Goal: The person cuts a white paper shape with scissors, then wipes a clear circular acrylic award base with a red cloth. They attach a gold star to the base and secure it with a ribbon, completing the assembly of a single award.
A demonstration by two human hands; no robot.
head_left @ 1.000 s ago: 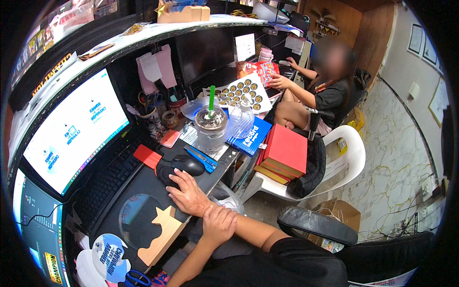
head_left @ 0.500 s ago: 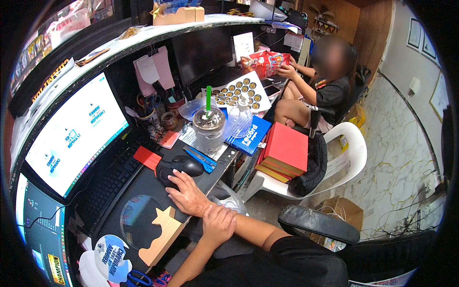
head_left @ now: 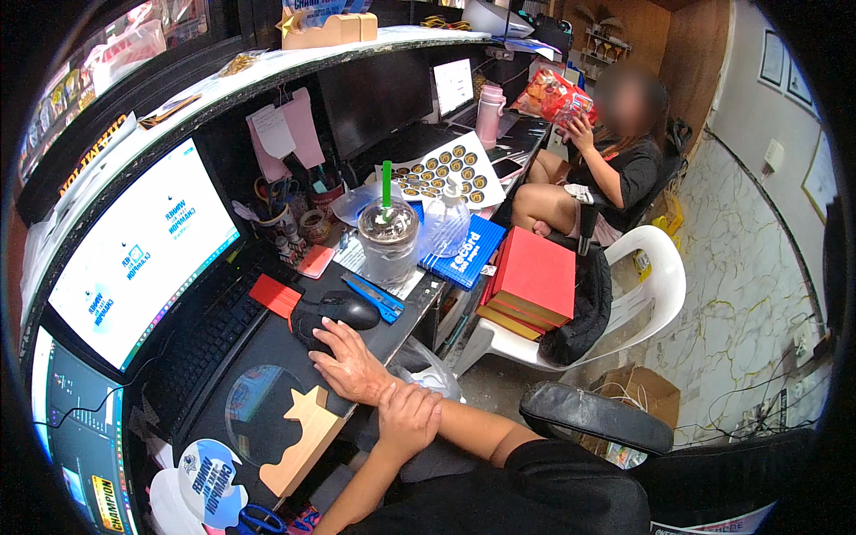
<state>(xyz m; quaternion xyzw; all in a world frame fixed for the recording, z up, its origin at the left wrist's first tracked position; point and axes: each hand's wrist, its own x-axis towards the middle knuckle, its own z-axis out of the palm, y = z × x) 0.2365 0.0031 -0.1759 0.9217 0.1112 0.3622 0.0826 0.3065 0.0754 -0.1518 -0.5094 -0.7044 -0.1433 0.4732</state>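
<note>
My right hand (head_left: 352, 361) lies on the desk edge with its fingers stretched out and holding nothing. Its fingertips touch a dark rounded form (head_left: 308, 326) beside the black computer mouse (head_left: 350, 310). My left hand (head_left: 410, 419) is wrapped around my right wrist. Left of my hands stands a pale wooden piece with a star-shaped top (head_left: 308, 437). Next to it lies a clear round disc (head_left: 256, 412). Closer to me is a blue-and-white printed round plaque (head_left: 207, 480), with blue-handled scissors (head_left: 260, 517) by it.
A lit monitor (head_left: 147, 245) and black keyboard (head_left: 192, 343) fill the left. Beyond the mouse are a blue cutter (head_left: 374, 296), a plastic cup (head_left: 389, 241) with a green straw, and a blue record book (head_left: 464, 254). Red books (head_left: 533, 278) rest on a white chair (head_left: 655, 267). A co-worker (head_left: 624, 169) sits beyond.
The co-worker has shifted the red snack packet to the right and tilted it up, uncovering a pink bottle behind. My hands stay in place.
</note>
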